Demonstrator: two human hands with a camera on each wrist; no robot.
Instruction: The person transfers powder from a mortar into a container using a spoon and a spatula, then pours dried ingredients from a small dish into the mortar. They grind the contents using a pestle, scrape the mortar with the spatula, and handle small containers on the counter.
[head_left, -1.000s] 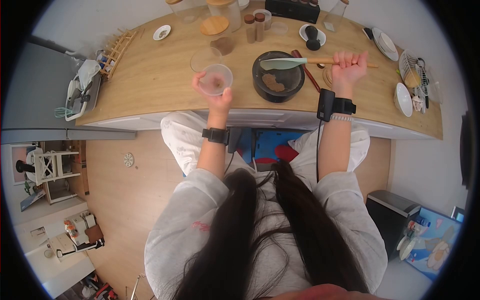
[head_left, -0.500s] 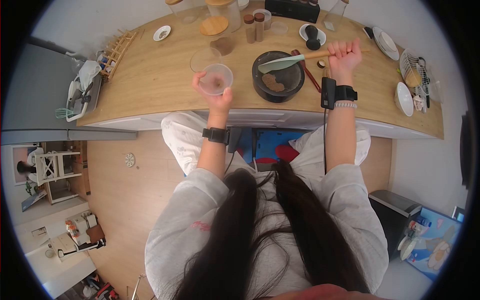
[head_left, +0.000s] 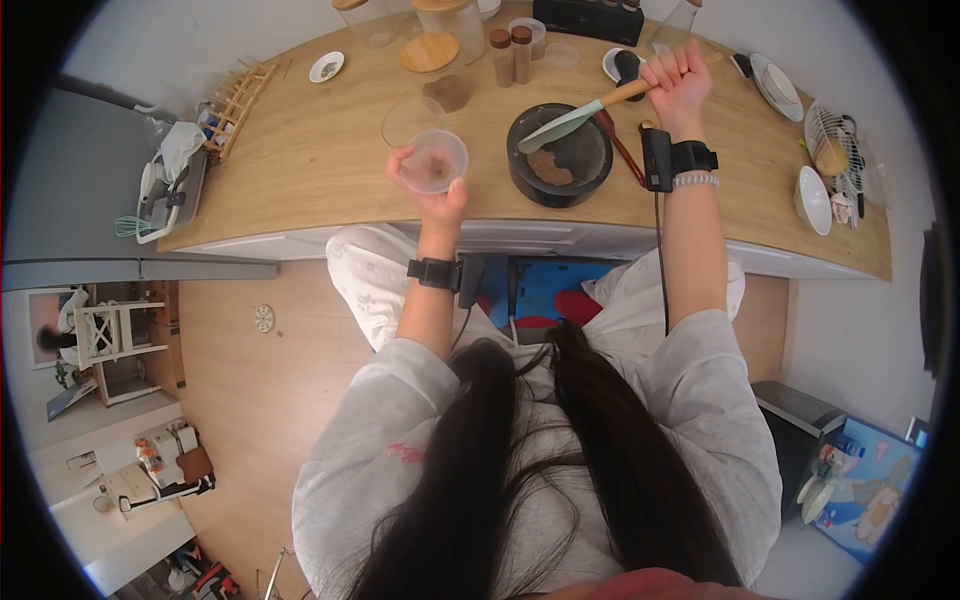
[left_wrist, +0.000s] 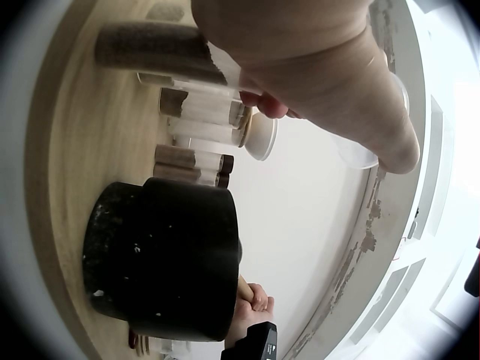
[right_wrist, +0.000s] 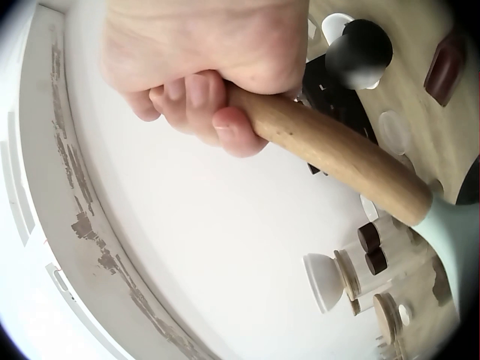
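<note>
My left hand [head_left: 438,206] holds a clear plastic cup [head_left: 436,160] with a trace of brown residue at its bottom, left of a black mortar [head_left: 524,184]. Brown powder [head_left: 546,168] lies in a patch on the mortar's floor. Beyond it to the right, my right hand [head_left: 680,88] grips the wooden handle of a mint-green spatula [head_left: 562,126], fingers curled round it in the right wrist view. The spatula slants down to the left, its blade over the mortar with the tip at the inner left side.
Behind the cup stand a wooden-lidded jar [head_left: 430,54] and a round clear lid [head_left: 412,122]. Two brown-capped spice bottles [head_left: 512,62] stand behind the mortar. A dark red tool [head_left: 624,150] lies at its right. A black pestle [head_left: 627,66] and a white bowl [head_left: 813,200] are farther right.
My right hand has moved away from me, toward the back of the counter, so the spatula slants more steeply and its tip sits lower toward the mortar's left side. My left hand keeps holding the cup.
</note>
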